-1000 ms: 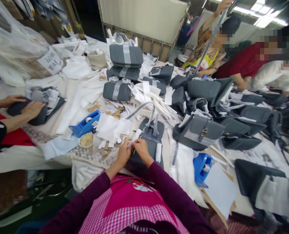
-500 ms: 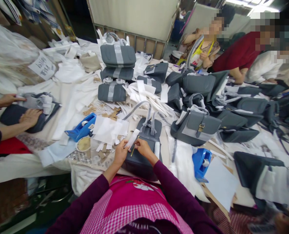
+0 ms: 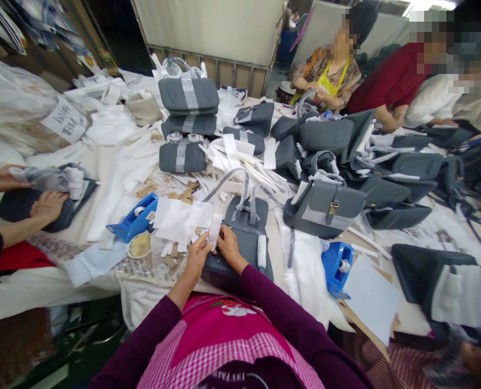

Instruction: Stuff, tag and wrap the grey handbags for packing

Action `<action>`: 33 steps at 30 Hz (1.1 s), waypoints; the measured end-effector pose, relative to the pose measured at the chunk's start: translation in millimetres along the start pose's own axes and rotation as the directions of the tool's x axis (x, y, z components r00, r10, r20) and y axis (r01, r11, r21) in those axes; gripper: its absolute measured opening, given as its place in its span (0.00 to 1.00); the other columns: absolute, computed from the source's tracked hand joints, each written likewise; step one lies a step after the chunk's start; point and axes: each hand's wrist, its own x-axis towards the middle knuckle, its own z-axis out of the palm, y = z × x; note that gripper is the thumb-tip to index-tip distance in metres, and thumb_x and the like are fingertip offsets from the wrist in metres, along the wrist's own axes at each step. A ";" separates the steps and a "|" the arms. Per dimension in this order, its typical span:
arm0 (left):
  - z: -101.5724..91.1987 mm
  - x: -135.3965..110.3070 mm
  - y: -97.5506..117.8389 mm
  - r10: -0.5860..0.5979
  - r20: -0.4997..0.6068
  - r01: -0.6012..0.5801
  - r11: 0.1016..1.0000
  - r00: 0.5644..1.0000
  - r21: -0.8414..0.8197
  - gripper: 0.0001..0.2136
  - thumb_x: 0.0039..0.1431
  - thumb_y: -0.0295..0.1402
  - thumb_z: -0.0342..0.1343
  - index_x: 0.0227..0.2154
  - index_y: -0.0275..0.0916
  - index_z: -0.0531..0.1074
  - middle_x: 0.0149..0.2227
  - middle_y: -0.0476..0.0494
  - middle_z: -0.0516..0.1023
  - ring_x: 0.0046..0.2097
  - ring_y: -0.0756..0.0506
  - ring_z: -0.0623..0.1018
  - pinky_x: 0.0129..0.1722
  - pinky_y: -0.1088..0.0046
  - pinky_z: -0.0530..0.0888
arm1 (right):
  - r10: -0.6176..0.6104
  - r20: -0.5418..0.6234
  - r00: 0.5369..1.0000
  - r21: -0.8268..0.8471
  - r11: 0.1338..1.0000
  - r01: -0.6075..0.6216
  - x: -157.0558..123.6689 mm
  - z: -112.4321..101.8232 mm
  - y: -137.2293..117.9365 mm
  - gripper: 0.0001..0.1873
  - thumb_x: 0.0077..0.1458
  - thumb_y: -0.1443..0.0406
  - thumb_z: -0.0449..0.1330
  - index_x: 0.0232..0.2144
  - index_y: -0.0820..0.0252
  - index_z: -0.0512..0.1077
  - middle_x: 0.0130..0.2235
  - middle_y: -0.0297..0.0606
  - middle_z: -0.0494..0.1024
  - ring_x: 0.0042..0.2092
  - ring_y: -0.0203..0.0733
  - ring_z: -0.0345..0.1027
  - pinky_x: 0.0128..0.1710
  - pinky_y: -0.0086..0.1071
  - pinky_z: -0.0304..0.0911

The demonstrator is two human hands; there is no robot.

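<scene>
A grey handbag lies flat on the table right in front of me, its wrapped handles pointing away. My left hand pinches the lower end of a white paper strip at the bag's left edge. My right hand is closed too, fingertips pressed against the same strip on the bag's front. Both hands touch each other over the bag. A small white roll rests on the bag to the right of my hands.
A blue tape dispenser and a small round tin sit left of the bag, another blue dispenser to the right. Stacked grey bags stand behind. Other people's hands work at the left; several people sit at the far right.
The white strip has swung from slanting right to hanging nearly upright between my hands. My hands drew closer together on the bag. The thin yellow stick seen earlier is hidden now.
</scene>
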 end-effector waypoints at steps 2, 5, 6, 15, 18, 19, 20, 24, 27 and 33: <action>-0.5 0.2 -1.5 0.026 -0.006 -0.026 0.999 1.000 0.019 0.30 0.49 0.40 0.60 0.56 0.35 0.67 0.37 0.42 0.79 0.28 0.48 0.74 0.30 0.70 0.73 | 0.054 -0.026 0.998 0.059 0.997 -0.052 -4.4 1.1 -1.0 0.11 0.45 0.70 0.53 0.35 0.58 0.68 0.32 0.33 0.72 0.34 0.38 0.64 0.37 0.31 0.63; -1.0 0.0 -1.2 0.056 0.014 -0.057 0.997 0.998 0.045 0.33 0.51 0.40 0.59 0.60 0.36 0.61 0.34 0.44 0.79 0.28 0.48 0.73 0.31 0.70 0.73 | 0.117 0.005 0.993 0.155 0.981 -0.116 -13.0 3.2 -4.5 0.14 0.46 0.68 0.52 0.38 0.58 0.66 0.30 0.33 0.73 0.30 0.37 0.66 0.30 0.29 0.64; -0.7 -0.3 0.0 0.055 0.026 -0.056 0.998 0.998 0.042 0.35 0.51 0.40 0.59 0.62 0.36 0.58 0.33 0.45 0.79 0.28 0.48 0.74 0.31 0.71 0.73 | 0.132 0.034 0.991 0.212 0.968 -0.137 -15.5 4.4 -6.4 0.15 0.46 0.67 0.53 0.40 0.58 0.65 0.30 0.33 0.74 0.29 0.37 0.66 0.27 0.29 0.64; 2.5 2.4 15.7 -0.055 0.074 0.058 0.998 0.996 -0.037 0.38 0.44 0.39 0.65 0.59 0.38 0.58 0.32 0.48 0.77 0.26 0.50 0.74 0.31 0.73 0.73 | 0.085 0.409 0.908 0.585 0.740 -0.332 2.9 -2.5 -25.5 0.29 0.41 0.54 0.66 0.45 0.59 0.68 0.31 0.35 0.76 0.22 0.33 0.60 0.17 0.25 0.55; -2.9 5.4 17.3 -0.111 0.095 0.102 0.990 0.989 0.095 0.35 0.50 0.40 0.59 0.60 0.35 0.55 0.31 0.47 0.77 0.27 0.47 0.76 0.36 0.66 0.74 | 0.057 0.200 0.978 0.535 0.830 -0.157 0.1 -33.9 -19.0 0.27 0.43 0.57 0.65 0.47 0.56 0.68 0.41 0.37 0.76 0.33 0.38 0.68 0.32 0.32 0.66; -3.3 5.2 18.5 -0.071 0.046 0.062 0.981 0.996 0.184 0.33 0.51 0.39 0.57 0.60 0.34 0.57 0.33 0.44 0.77 0.31 0.44 0.77 0.40 0.62 0.74 | 0.076 0.059 0.995 0.436 0.895 -0.095 -5.2 -48.9 -13.2 0.23 0.44 0.59 0.63 0.45 0.57 0.69 0.42 0.38 0.76 0.36 0.39 0.68 0.39 0.33 0.66; -2.1 4.1 20.2 0.017 -0.021 -0.010 0.955 1.000 0.296 0.31 0.51 0.38 0.56 0.58 0.34 0.59 0.38 0.39 0.77 0.37 0.41 0.77 0.45 0.58 0.73 | 0.095 -0.088 0.992 0.299 0.952 -0.065 -12.3 -65.6 -5.9 0.20 0.45 0.61 0.62 0.42 0.58 0.70 0.43 0.38 0.75 0.40 0.39 0.68 0.44 0.35 0.65; 24.6 -3.9 26.4 0.393 0.071 -0.351 0.710 0.917 0.611 0.19 0.55 0.32 0.51 0.50 0.36 0.70 0.51 0.34 0.70 0.55 0.37 0.67 0.59 0.52 0.62 | 0.182 -0.384 0.905 -0.183 0.946 -0.268 -47.6 -129.0 30.3 0.19 0.46 0.63 0.59 0.43 0.62 0.69 0.42 0.43 0.74 0.41 0.43 0.68 0.45 0.37 0.63; 65.0 -5.7 18.6 0.120 0.374 -0.300 0.829 0.920 0.472 0.14 0.56 0.26 0.47 0.41 0.38 0.75 0.44 0.39 0.75 0.47 0.43 0.73 0.52 0.61 0.69 | 0.316 -0.303 0.899 -0.300 0.864 -0.404 -66.4 -148.6 48.3 0.26 0.42 0.63 0.63 0.46 0.63 0.67 0.36 0.39 0.74 0.37 0.44 0.69 0.40 0.35 0.64; 136.9 -2.6 -24.8 -0.174 0.386 -0.012 0.901 0.906 0.434 0.09 0.43 0.19 0.51 0.21 0.35 0.75 0.25 0.43 0.75 0.34 0.45 0.74 0.40 0.68 0.72 | 0.366 -0.326 0.872 -0.230 0.864 -0.449 -71.8 -134.9 53.8 0.28 0.38 0.70 0.63 0.47 0.61 0.67 0.30 0.32 0.73 0.33 0.40 0.69 0.34 0.30 0.62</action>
